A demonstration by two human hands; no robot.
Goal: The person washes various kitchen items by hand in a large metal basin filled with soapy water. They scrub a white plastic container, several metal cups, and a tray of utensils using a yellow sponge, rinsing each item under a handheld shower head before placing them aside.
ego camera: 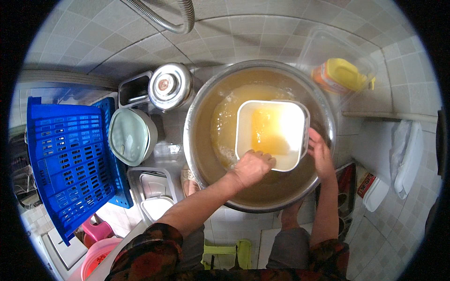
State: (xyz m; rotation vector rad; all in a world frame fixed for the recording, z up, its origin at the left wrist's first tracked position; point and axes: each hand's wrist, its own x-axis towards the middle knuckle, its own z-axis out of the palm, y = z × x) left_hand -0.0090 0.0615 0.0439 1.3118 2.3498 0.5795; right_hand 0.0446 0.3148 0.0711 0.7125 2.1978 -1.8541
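A large round metal basin [260, 196] holds cloudy yellowish liquid with some bubbles. Over it is a white rectangular plastic container [244, 140] with yellow liquid inside and a bright glare on its right part. My left hand [254, 168] grips the container's near rim, fingers bent over the edge. At the container's right side, my right hand [320, 151] has its fingers against the wall; its palm and thumb are partly hidden. Whether the container's base floats or rests on something under the liquid cannot be seen.
Left of the basin stand a lidded metal pot [170, 86], a glass-lidded container [128, 137], a clear tub [133, 179] with lids and a blue plastic basket [74, 151]. A yellow-capped container [337, 75] is at back right. A green stool [228, 250] stands near my legs.
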